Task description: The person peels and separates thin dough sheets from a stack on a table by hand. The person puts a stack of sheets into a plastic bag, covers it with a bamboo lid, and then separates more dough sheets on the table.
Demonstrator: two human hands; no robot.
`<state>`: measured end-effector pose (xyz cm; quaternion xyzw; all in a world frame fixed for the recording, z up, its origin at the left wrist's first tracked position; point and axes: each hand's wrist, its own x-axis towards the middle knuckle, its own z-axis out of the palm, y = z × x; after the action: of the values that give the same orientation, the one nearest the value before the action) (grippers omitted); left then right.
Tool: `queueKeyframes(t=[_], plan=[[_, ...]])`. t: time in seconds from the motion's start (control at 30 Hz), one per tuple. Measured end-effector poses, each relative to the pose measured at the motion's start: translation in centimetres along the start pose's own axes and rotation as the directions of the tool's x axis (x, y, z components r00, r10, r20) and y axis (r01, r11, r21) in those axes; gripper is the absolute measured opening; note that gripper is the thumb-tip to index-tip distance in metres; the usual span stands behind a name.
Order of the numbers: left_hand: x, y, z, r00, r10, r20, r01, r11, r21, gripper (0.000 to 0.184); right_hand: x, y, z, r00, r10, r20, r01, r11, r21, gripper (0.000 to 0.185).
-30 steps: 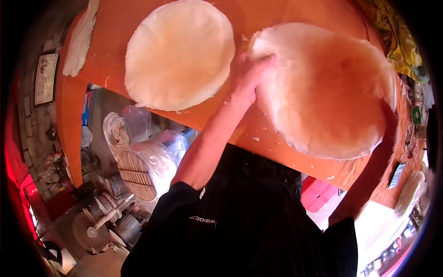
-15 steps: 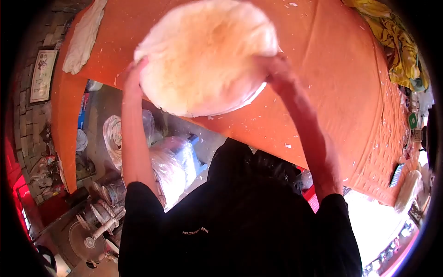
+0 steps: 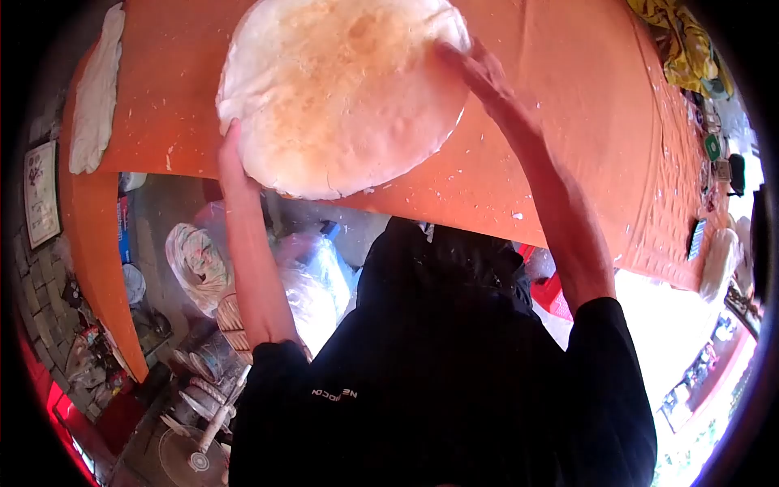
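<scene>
A large round flatbread point(image 3: 341, 97), pale with golden-brown patches on its upper face, lies between my two hands at the top of the view. My left hand point(image 3: 232, 158) grips its lower left edge, the thumb up against the rim and the other fingers hidden beneath. On the right edge, my right hand point(image 3: 471, 69) is closed, with fingertips over the upper face; part of this hand is blurred. Under the bread spreads an orange table cover point(image 3: 560, 122). Whether the bread rests on the cover or is held just above it, I cannot tell.
A folded white cloth point(image 3: 97, 89) lies at the table's left end, a yellow cloth point(image 3: 677, 49) at the far right. Small white flakes dot the cover. Below the near edge stand plastic-wrapped bundles point(image 3: 312, 280) and a fan point(image 3: 199, 458). A dark phone-like object point(image 3: 696, 238) lies right.
The flatbread and both hands have shifted a little left and up in the view. The table's near edge now appears more level as the view has turned.
</scene>
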<state>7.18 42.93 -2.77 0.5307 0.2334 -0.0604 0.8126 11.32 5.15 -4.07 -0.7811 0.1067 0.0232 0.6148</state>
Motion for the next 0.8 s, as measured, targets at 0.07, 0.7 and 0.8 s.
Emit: queueKeyframes(t=[0.07, 0.7, 0.8], plan=[[0.2, -0.8, -0.1, 0.999, 0.044, -0.024, -0.045, 0.999, -0.009, 0.049, 0.9, 1.4, -0.8, 0.991, 0.101, 0.089, -0.096, 0.993, -0.064, 0.068], [-0.6, -3.0, 0.5, 1.000, -0.015, 0.009, 0.015, 1.000, -0.023, 0.052, 0.9, 3.1, 0.3, 0.997, -0.043, -0.071, 0.042, 0.999, -0.017, 0.071], [-0.4, -4.1, -0.1, 0.999, 0.034, -0.005, -0.034, 0.999, -0.012, 0.051, 0.9, 2.8, 0.8, 0.980, 0.089, -0.180, -0.132, 0.961, -0.243, 0.076]])
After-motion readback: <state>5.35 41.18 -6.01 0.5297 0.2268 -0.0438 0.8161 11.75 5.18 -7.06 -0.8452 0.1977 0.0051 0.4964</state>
